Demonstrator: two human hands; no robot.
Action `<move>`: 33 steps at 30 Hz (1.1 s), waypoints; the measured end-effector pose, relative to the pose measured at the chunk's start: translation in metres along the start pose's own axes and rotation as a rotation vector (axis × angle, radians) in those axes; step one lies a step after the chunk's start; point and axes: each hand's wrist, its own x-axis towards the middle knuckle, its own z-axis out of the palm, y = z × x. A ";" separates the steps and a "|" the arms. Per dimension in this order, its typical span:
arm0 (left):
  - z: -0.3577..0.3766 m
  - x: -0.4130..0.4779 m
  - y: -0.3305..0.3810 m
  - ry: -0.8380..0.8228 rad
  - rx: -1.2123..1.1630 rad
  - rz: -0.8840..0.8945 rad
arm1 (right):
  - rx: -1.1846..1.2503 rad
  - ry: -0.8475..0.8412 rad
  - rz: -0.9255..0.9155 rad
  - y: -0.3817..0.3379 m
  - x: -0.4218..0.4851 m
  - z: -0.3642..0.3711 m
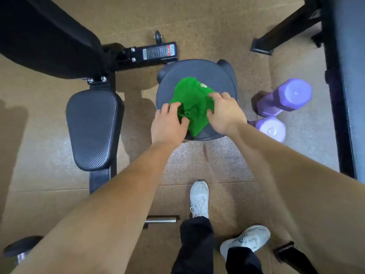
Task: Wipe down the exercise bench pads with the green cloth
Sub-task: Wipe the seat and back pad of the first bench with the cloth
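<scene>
The bench's black back pad [45,36] and seat pad [92,129] lie at the left, not yet touched by the cloth. The green cloth [192,95] sits bunched on a round grey stool [215,76] near them. The left hand [169,125] and right hand [225,113] both curl their fingers into it, apparently gathering it up for wiping.

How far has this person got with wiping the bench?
Barely started. Nothing shows as wiped yet. In hand: the left hand and right hand grip the green cloth, bunched on the round grey stool. Left to do: the bench's seat pad and back pad, neither touched by a hand.
</scene>
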 end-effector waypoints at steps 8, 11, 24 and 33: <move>-0.001 0.025 -0.009 -0.115 -0.031 -0.172 | -0.025 0.077 0.160 -0.001 0.022 0.005; 0.003 0.024 -0.009 -0.091 -0.011 -0.174 | 0.028 0.123 0.112 0.000 0.021 0.000; -0.035 -0.008 0.026 0.214 -0.227 -0.109 | 0.072 0.104 -0.083 -0.002 -0.004 -0.071; -0.152 -0.084 0.059 0.337 -0.469 -0.238 | 0.127 0.295 -0.382 -0.070 -0.083 -0.161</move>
